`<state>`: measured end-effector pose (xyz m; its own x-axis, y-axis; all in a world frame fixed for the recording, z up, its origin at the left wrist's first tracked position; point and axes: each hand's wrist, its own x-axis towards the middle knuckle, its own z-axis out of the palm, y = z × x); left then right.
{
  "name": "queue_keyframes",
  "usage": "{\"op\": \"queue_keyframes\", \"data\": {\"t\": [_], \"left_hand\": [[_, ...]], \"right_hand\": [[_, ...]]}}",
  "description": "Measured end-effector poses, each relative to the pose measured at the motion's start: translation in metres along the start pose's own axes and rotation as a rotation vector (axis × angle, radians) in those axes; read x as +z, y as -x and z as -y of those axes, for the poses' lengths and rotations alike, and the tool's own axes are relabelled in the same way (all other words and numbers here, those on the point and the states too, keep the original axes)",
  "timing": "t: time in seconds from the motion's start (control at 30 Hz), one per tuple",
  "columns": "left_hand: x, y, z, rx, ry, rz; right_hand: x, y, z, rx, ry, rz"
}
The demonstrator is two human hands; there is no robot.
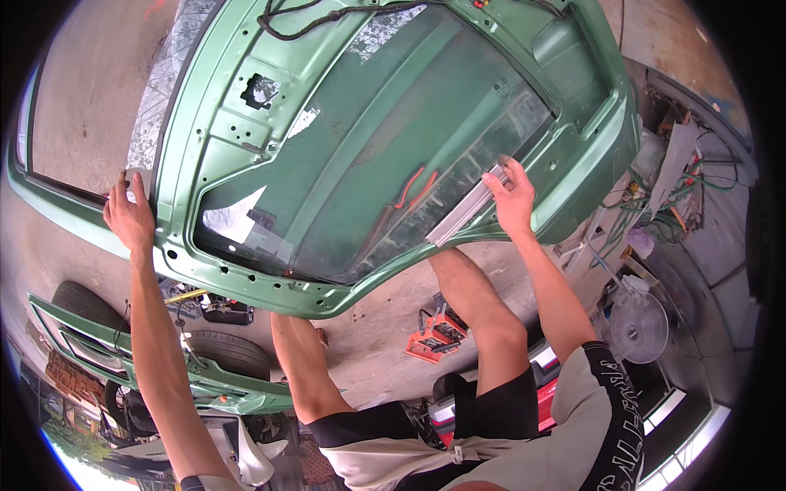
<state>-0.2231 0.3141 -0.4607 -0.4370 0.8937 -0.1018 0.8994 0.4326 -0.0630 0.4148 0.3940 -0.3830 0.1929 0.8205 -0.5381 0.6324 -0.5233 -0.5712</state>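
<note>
A green car door (185, 176) lies in front of me, its inner side up, with a large opening through its middle. Dusty window glass (368, 123) shows in that opening. My right hand (514, 199) pinches a long, pale silvery metal strip (465, 211), which slants over the opening's near right edge. At the left, my left hand (129, 216) grips the door at the base of its window frame, fingers curled over the edge. Pliers with red handles (415, 193) rest inside the opening, close to the strip.
An orange toolbox (438, 334) stands on the floor between my legs. A fan (639, 327) and tangled green hose (686, 192) are at the right. Another green door (90, 344) and tyres (228, 352) sit at the lower left. A dark cable (327, 18) crosses the door's far edge.
</note>
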Motion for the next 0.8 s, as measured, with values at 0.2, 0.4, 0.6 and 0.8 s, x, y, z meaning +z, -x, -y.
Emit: {"op": "queue_keyframes", "data": {"t": [0.2, 0.4, 0.6, 0.8], "left_hand": [[0.007, -0.009, -0.004, -0.043, 0.304, 0.087], [-0.025, -0.062, -0.076, 0.001, 0.504, 0.185], [-0.020, -0.062, -0.099, 0.035, 0.314, 0.178], [-0.026, -0.054, -0.101, 0.097, 0.351, 0.194]], "right_hand": [[0.016, 0.009, 0.022, 0.131, 0.249, -0.204], [0.009, 0.000, 0.012, 0.193, 0.228, -0.260], [0.003, -0.002, 0.012, 0.055, 0.224, -0.224], [0.007, -0.007, -0.010, -0.164, 0.204, -0.311]]}}
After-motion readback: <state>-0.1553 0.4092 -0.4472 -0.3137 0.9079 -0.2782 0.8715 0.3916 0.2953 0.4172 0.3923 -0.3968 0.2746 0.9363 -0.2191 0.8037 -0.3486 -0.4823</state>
